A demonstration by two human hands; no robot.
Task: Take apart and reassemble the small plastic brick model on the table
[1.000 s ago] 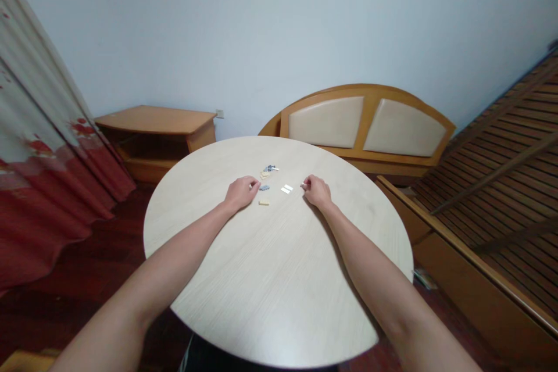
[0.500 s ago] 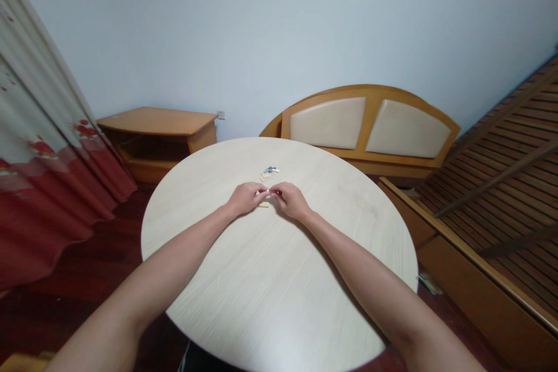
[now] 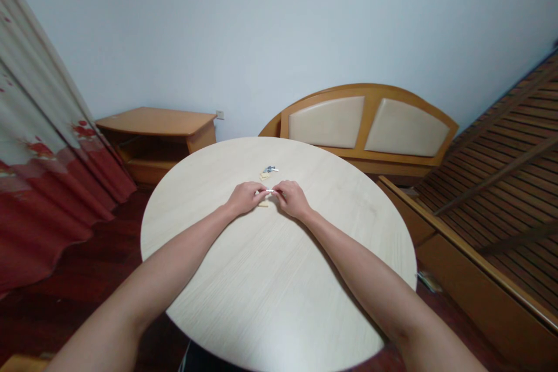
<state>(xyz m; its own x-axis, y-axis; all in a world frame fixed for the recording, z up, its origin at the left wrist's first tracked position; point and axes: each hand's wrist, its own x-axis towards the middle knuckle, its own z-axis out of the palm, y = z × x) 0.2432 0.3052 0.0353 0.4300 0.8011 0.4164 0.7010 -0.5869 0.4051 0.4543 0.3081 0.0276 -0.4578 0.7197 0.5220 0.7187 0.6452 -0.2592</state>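
Note:
Between the fingertips of both hands is a small, thin white piece [image 3: 270, 190], too small to make out its kind. My left hand [image 3: 246, 195] pinches its left end, and my right hand [image 3: 291, 197] pinches the right end. Just beneath the fingers, a short pale yellow strip [image 3: 263, 205] lies on the round table. Beyond the hands are some flat cream-coloured pieces [image 3: 264, 176], and behind those a little heap of grey-blue and white bits [image 3: 270, 169]. Fingers hide part of what is held.
The pale round wooden table [image 3: 244, 290] carries both hands. A low wooden cabinet [image 3: 157, 119] stands at the back left, beside a red and white curtain [image 3: 65, 186]. Behind the table is a padded headboard [image 3: 326, 122]; wooden slats [image 3: 501, 186] lean at the right.
The white piece between the fingertips now shows more plainly as a thin, level strip. Both hands have stayed in nearly the same place; the view has shifted very slightly.

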